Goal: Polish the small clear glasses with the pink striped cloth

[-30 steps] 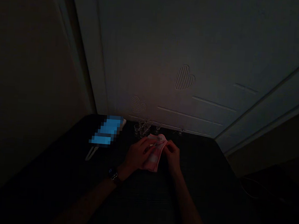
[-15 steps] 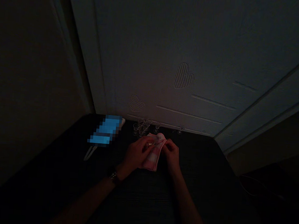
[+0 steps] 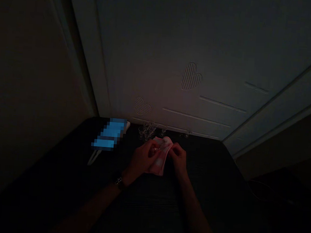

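A pink-and-white cloth [image 3: 160,163] lies between my two hands over the dark table. My left hand [image 3: 140,160], with a dark watch or bracelet at the wrist, is closed around a small clear glass [image 3: 155,149]. That piece is partly hidden by the fingers and rests against the cloth. At the cloth's right edge, my right hand [image 3: 179,157] pinches the fabric between thumb and fingers. Just beyond the cloth stands a cluster of several tiny stemmed glasses [image 3: 146,131]. Dim light hides finer detail.
A phone-like device [image 3: 109,133] with a lit blue, blurred screen and a white strap or cable [image 3: 95,157] lies left on the dark tabletop [image 3: 143,209]. More little glasses [image 3: 164,130] stand along the pale back panel [image 3: 149,58], which carries heart reliefs.
Both hands keep nearly the same place and grip. The small glass shows a little more between the left fingers, and the view has shifted slightly.
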Available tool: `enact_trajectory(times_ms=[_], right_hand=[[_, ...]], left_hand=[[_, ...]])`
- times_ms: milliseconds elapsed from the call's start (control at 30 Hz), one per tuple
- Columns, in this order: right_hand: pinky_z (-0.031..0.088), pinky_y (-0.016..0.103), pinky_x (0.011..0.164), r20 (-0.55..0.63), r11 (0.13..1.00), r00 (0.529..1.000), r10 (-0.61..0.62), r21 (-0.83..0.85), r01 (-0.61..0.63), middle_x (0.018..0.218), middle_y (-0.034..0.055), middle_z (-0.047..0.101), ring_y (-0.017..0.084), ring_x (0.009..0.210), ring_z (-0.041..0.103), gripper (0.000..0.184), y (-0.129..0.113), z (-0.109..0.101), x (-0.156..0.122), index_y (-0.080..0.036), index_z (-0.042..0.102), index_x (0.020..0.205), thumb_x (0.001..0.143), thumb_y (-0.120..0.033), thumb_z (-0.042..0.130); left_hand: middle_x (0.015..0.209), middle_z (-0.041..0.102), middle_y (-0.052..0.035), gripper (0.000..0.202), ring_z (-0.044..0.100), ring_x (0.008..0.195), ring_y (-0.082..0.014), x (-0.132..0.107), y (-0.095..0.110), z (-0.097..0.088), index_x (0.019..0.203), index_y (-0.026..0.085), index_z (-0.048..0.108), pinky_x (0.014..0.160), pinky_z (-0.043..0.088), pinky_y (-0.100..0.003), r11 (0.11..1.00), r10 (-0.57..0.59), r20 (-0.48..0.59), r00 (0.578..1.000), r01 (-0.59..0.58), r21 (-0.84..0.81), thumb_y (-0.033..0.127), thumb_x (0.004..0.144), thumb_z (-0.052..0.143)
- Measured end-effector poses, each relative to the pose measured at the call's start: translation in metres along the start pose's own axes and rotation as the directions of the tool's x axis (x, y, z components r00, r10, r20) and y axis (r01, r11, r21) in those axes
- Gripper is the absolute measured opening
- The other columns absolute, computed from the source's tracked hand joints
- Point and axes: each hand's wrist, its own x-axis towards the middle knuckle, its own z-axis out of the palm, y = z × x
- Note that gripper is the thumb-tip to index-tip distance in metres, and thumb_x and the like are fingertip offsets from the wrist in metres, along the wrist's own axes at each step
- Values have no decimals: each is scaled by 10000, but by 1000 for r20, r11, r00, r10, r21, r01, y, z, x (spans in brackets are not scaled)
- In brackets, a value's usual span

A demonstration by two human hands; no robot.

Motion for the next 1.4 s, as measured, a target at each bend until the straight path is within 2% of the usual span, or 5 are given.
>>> enact_trajectory(times_ms=[233, 667, 900, 1200, 1400], right_hand=[[362, 231, 590, 11, 998, 1000, 0, -64, 1, 650, -27, 490, 114, 624, 459, 128, -2, 2, -1, -187, 542, 628, 711, -274, 584], [363, 222, 573, -8, 999, 999, 33, -7, -33, 620, -40, 479, 107, 601, 446, 131, 2, 1, 0, -189, 532, 637, 699, -287, 593], [346, 212, 552, -21, 999, 999, 34, 25, -34, 589, -52, 447, 94, 570, 421, 172, -1, 0, 1, -184, 510, 619, 703, -302, 603], [369, 216, 559, -12, 998, 999, 48, 34, -48, 622, -43, 462, 105, 597, 446, 167, 3, 1, 0, -189, 515, 646, 697, -319, 607], [356, 215, 558, -4, 999, 999, 33, 21, -33, 612, -47, 455, 100, 585, 433, 169, 4, 0, 1, -188, 517, 641, 706, -318, 604]], left_hand=[[975, 630, -15, 244, 608, 831, -150, 0, 4, 1, 1003, 228, 526, 706, 483, -270, 999, 15, -1, 1000, -15, -43, 314, 776, 550], [870, 622, -9, 196, 574, 733, -129, 2, -2, 0, 968, 209, 574, 656, 456, -244, 995, 102, -4, 995, -102, -10, 269, 790, 518], [918, 614, -18, 212, 576, 793, -134, 4, -2, -3, 1005, 221, 584, 699, 458, -248, 989, 150, 32, 988, -149, -24, 239, 820, 481], [851, 625, -4, 186, 568, 714, -128, 3, -6, 1, 933, 214, 576, 627, 447, -240, 998, 51, 5, 999, -51, -22, 328, 793, 532], [837, 626, 1, 148, 575, 715, -133, 3, -8, 1, 878, 210, 562, 624, 444, -244, 1000, 12, 8, 1000, -12, -16, 319, 779, 548]])
